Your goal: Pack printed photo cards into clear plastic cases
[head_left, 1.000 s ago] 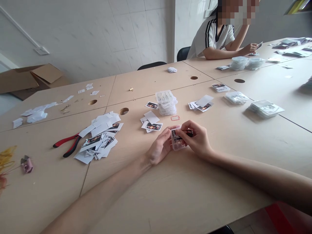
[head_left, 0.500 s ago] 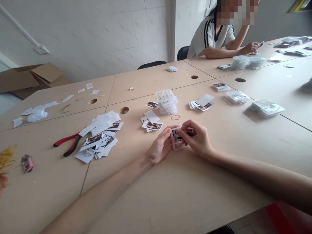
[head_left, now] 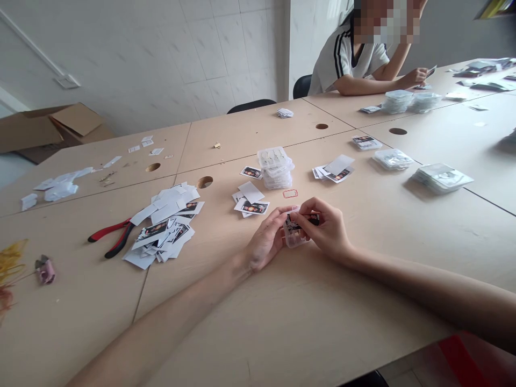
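Observation:
Just above the table, my left hand is closed around the left edge of a small clear plastic case. My right hand pinches a dark printed card against the upper part of that case. Its fingers cover much of the card and the case's right side. Beyond my hands stands a stack of clear cases, the top one showing small metallic pieces. Loose printed cards lie left of the stack, and more cards lie to its right.
A large card pile lies left, beside red-and-black pliers. Small pink-handled cutters lie farther left. Flat cases sit at right. Across the table, a person in a white shirt holds a card. A cardboard box stands back left.
Both hands keep nearly the same place, with the card still pressed to the case. The left fingers have shifted slightly along the case's edge. The co-worker leans a little to the left.

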`<action>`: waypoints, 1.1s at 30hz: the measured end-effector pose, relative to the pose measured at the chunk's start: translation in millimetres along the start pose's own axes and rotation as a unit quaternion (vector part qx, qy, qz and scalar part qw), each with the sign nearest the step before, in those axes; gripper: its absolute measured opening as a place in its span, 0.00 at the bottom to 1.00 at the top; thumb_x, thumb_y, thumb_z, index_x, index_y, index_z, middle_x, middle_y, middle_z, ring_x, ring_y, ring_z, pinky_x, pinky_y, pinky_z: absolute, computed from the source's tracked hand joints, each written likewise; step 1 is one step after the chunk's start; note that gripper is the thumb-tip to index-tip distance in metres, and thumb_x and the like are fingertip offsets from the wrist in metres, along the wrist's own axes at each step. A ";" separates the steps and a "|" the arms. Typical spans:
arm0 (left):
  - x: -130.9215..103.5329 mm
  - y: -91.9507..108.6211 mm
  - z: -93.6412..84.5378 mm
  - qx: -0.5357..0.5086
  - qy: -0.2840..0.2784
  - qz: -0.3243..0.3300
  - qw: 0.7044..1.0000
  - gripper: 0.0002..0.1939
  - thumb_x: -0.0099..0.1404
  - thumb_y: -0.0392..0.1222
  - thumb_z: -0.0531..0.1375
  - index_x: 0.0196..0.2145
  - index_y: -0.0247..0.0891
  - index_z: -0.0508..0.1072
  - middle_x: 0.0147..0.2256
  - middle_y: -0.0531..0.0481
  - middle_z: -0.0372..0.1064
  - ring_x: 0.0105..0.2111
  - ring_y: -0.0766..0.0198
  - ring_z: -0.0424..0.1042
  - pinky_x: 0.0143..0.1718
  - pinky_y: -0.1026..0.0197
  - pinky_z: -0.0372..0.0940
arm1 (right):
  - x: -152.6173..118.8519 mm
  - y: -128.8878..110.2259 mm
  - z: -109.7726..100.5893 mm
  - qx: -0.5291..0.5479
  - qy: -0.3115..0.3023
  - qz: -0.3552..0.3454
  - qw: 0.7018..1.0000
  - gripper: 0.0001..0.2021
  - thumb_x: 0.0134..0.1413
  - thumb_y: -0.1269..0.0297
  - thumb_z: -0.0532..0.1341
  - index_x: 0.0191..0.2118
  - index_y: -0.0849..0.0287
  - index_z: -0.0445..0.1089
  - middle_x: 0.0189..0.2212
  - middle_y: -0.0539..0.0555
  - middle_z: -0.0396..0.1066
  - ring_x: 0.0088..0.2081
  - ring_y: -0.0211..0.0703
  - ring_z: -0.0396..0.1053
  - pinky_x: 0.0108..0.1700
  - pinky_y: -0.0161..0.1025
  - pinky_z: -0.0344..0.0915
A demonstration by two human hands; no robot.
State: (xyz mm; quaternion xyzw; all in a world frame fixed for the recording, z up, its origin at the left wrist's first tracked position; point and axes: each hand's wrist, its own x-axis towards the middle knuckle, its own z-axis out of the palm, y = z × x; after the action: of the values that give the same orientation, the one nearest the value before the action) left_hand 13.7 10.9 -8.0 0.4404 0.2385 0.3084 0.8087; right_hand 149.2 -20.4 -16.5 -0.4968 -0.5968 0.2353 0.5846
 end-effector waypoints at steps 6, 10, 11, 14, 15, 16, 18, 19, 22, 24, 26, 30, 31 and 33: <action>-0.1 0.0 -0.2 -0.002 0.001 -0.003 1.000 0.11 0.63 0.43 0.50 0.42 0.41 0.66 0.44 0.48 0.66 0.40 0.64 0.66 0.40 0.61 0.60 | -0.6 -0.8 0.6 -0.003 0.000 0.002 1.000 0.07 0.47 0.68 0.58 0.24 0.60 0.58 0.20 0.46 0.59 0.21 0.29 0.57 0.23 0.29 0.56; 0.0 -0.2 0.4 -0.009 0.000 -0.002 1.000 0.12 0.63 0.43 0.49 0.43 0.41 0.65 0.43 0.47 0.66 0.39 0.64 0.67 0.39 0.61 0.61 | -0.1 -1.7 0.9 -0.013 0.003 -0.003 1.000 0.07 0.47 0.68 0.58 0.24 0.60 0.58 0.20 0.46 0.59 0.21 0.29 0.56 0.23 0.29 0.56; 0.0 -0.3 0.7 -0.011 0.000 -0.002 1.000 0.12 0.63 0.43 0.49 0.43 0.40 0.65 0.42 0.47 0.67 0.38 0.64 0.67 0.38 0.61 0.62 | 0.0 -1.8 0.8 -0.016 0.003 -0.003 1.000 0.07 0.47 0.68 0.58 0.24 0.60 0.58 0.20 0.46 0.59 0.22 0.30 0.56 0.23 0.29 0.56; -0.1 -0.4 1.6 -0.011 0.007 0.003 1.000 0.12 0.62 0.42 0.50 0.43 0.40 0.65 0.40 0.47 0.68 0.37 0.64 0.68 0.37 0.61 0.62 | -0.1 -1.3 0.3 -0.024 0.005 -0.001 1.000 0.07 0.47 0.68 0.58 0.23 0.60 0.58 0.20 0.46 0.59 0.22 0.30 0.56 0.23 0.30 0.55; -0.2 -0.4 1.8 -0.009 0.012 0.005 1.000 0.12 0.62 0.42 0.51 0.43 0.40 0.65 0.40 0.47 0.68 0.36 0.64 0.68 0.37 0.61 0.62 | -0.3 -0.9 0.1 -0.025 0.004 0.000 1.000 0.07 0.46 0.68 0.58 0.23 0.60 0.58 0.20 0.46 0.59 0.22 0.30 0.56 0.23 0.30 0.56; -0.4 -0.3 1.9 -0.006 0.015 0.006 1.000 0.12 0.62 0.42 0.51 0.43 0.40 0.65 0.40 0.48 0.68 0.35 0.65 0.69 0.36 0.62 0.63 | -0.4 -0.5 0.1 -0.025 0.004 0.001 1.000 0.07 0.46 0.68 0.58 0.23 0.60 0.58 0.20 0.46 0.59 0.22 0.30 0.57 0.23 0.30 0.56; -0.7 -0.2 2.0 -0.003 0.017 0.003 1.000 0.12 0.61 0.42 0.51 0.43 0.40 0.65 0.40 0.48 0.68 0.34 0.65 0.69 0.35 0.62 0.63 | -0.6 0.0 0.2 -0.026 0.003 0.003 1.000 0.07 0.46 0.67 0.58 0.23 0.60 0.58 0.20 0.46 0.59 0.22 0.30 0.57 0.23 0.30 0.55; -0.8 -0.2 2.0 -0.003 0.013 0.002 1.000 0.12 0.62 0.42 0.51 0.43 0.40 0.65 0.40 0.48 0.68 0.34 0.66 0.69 0.35 0.61 0.63 | -0.6 0.1 0.4 -0.026 0.002 0.005 1.000 0.07 0.46 0.67 0.58 0.23 0.60 0.58 0.20 0.46 0.60 0.22 0.31 0.57 0.23 0.30 0.55; -0.7 -0.2 2.0 0.000 0.004 0.002 1.000 0.12 0.62 0.42 0.51 0.43 0.40 0.64 0.41 0.48 0.67 0.36 0.65 0.68 0.37 0.60 0.62 | -0.3 -0.7 0.9 -0.026 0.004 0.007 1.000 0.07 0.46 0.67 0.58 0.23 0.59 0.58 0.20 0.46 0.60 0.22 0.31 0.57 0.24 0.30 0.56; -0.4 -0.3 2.1 0.005 0.006 0.002 1.000 0.13 0.62 0.43 0.51 0.44 0.40 0.64 0.41 0.47 0.67 0.36 0.64 0.68 0.37 0.60 0.62 | 0.1 -1.6 1.1 -0.025 0.006 0.006 1.000 0.08 0.46 0.66 0.58 0.23 0.59 0.58 0.20 0.46 0.59 0.22 0.31 0.57 0.24 0.30 0.56; -0.1 -0.3 2.3 0.006 0.008 -0.001 1.000 0.13 0.61 0.43 0.51 0.44 0.39 0.64 0.41 0.46 0.67 0.36 0.64 0.68 0.37 0.60 0.62 | 0.5 -2.1 1.1 -0.025 0.005 0.006 1.000 0.08 0.46 0.66 0.58 0.23 0.59 0.58 0.20 0.46 0.60 0.22 0.31 0.57 0.23 0.30 0.56; 0.1 0.1 2.4 0.008 0.007 -0.005 1.000 0.14 0.61 0.42 0.52 0.45 0.39 0.63 0.42 0.45 0.67 0.36 0.63 0.68 0.38 0.59 0.62 | 0.4 -1.8 0.9 -0.026 0.007 0.003 1.000 0.07 0.46 0.66 0.58 0.23 0.59 0.58 0.20 0.46 0.60 0.22 0.30 0.57 0.23 0.30 0.56; 0.1 0.2 2.3 0.011 0.007 -0.006 1.000 0.14 0.61 0.42 0.52 0.45 0.39 0.63 0.42 0.45 0.67 0.36 0.63 0.68 0.38 0.58 0.62 | 0.3 -1.6 0.8 -0.024 0.007 0.002 1.000 0.07 0.46 0.66 0.58 0.23 0.59 0.59 0.20 0.46 0.60 0.22 0.30 0.57 0.23 0.30 0.56; -0.1 0.4 2.0 0.016 0.005 -0.005 1.000 0.14 0.61 0.40 0.52 0.45 0.39 0.63 0.41 0.46 0.67 0.36 0.63 0.68 0.39 0.58 0.61 | 0.0 -1.3 0.7 -0.021 0.005 0.002 1.000 0.07 0.47 0.66 0.58 0.24 0.60 0.59 0.20 0.47 0.61 0.22 0.31 0.58 0.23 0.30 0.56</action>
State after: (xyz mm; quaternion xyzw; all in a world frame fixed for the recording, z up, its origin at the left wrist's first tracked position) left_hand 14.9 9.9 -6.6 0.4502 0.2494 0.3025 0.8022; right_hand 148.1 -20.7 -15.5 -0.5111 -0.5975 0.2216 0.5769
